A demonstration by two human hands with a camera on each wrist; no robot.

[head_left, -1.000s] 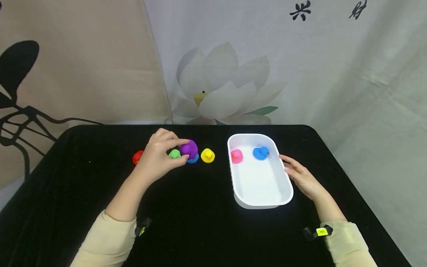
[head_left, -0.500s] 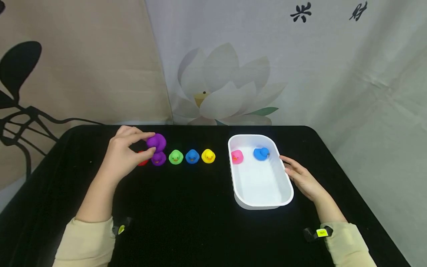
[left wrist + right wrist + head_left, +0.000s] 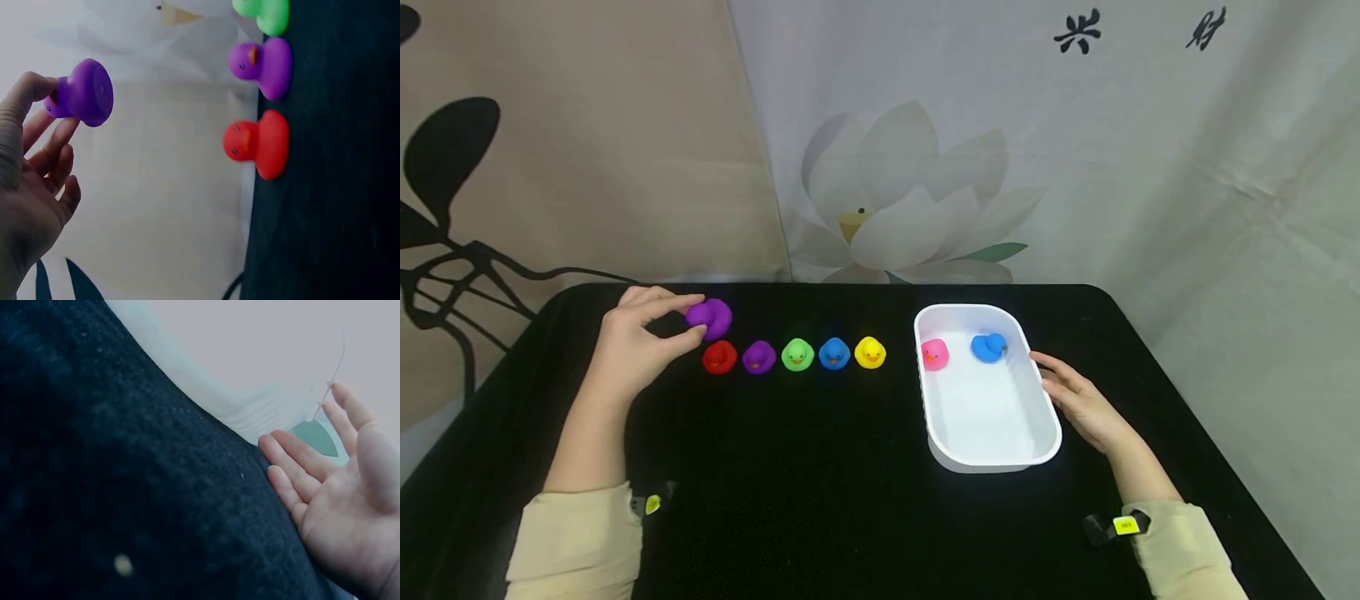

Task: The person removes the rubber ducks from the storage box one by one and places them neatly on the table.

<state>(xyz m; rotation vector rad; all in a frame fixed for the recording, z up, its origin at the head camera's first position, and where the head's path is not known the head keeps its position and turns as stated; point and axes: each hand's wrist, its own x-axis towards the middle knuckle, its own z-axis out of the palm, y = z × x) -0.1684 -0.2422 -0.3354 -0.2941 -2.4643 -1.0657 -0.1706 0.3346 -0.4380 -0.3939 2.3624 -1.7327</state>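
Between thumb and fingers my left hand pinches a purple rubber duck, held up behind the left end of a row of ducks. In the left wrist view the held purple duck is tipped, its flat base showing. The row runs from a red duck through a second purple duck, a green duck and a blue duck to a yellow duck. My right hand touches the right side of a white tub with relaxed fingers.
Inside the tub are a pink duck and another blue duck. A black cloth covers the table, and a printed curtain hangs behind its far edge.
My left hand has carried the purple duck leftward along the row, from above the blue and green ducks to behind the red one. The right hand and tub have stayed put.
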